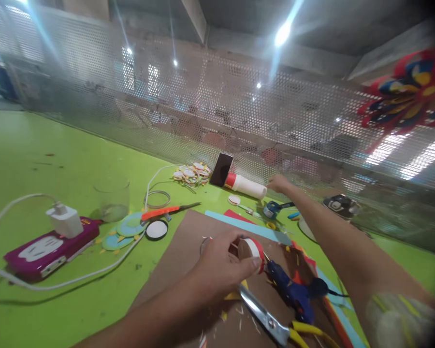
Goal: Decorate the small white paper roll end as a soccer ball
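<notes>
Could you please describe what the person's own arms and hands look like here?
The left hand and the right hand wear no gloves. The left forearm is bare as far as it shows. Farther up the right arm is what looks like a whitish sleeve with yellow-green streaks, too blurred to tell more.

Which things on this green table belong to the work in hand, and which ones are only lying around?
Likely part of the work:
red-and-white ring, held in the left grip
glue gun, beside the ring
scissors
brown sheet, under the scissors
white tube, near the right grip, less sure

Probably just lying about:
phone
power strip
glass
</notes>
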`<control>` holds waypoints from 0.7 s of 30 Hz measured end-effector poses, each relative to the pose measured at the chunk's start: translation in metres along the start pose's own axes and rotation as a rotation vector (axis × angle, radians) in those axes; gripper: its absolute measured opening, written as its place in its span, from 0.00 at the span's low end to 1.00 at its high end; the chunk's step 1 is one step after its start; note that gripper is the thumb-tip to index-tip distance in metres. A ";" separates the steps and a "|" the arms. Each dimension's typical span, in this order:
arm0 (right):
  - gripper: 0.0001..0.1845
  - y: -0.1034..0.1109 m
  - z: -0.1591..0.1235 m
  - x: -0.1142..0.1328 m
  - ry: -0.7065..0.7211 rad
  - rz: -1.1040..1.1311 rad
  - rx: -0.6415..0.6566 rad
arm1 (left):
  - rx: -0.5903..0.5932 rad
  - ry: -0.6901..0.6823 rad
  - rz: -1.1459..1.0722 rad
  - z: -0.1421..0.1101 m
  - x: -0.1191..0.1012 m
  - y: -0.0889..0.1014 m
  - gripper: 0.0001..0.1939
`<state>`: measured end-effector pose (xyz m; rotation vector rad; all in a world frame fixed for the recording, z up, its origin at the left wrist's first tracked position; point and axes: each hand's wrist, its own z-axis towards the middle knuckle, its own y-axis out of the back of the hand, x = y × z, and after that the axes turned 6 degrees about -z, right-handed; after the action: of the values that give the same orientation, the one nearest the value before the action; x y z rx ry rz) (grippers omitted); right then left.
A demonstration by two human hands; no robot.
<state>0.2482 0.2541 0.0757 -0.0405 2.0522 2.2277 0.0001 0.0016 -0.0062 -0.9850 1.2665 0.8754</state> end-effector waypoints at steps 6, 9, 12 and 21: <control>0.18 0.017 -0.050 0.027 0.189 -0.056 -0.003 | -0.032 -0.068 0.054 0.001 -0.004 0.003 0.15; 0.16 0.022 -0.100 0.043 0.335 -0.032 -0.010 | 0.026 -0.108 0.170 -0.005 -0.018 0.010 0.09; 0.10 0.027 -0.161 0.045 0.446 0.020 -0.088 | -0.069 -0.103 0.083 -0.006 -0.023 0.015 0.12; 0.19 -0.003 -0.304 -0.001 0.556 0.371 -0.425 | -0.210 -0.177 -0.298 0.019 -0.002 0.033 0.17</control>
<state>0.2321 -0.0480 0.0469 -0.3851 1.8705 3.1479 -0.0245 0.0308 -0.0066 -1.1993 0.8637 0.8513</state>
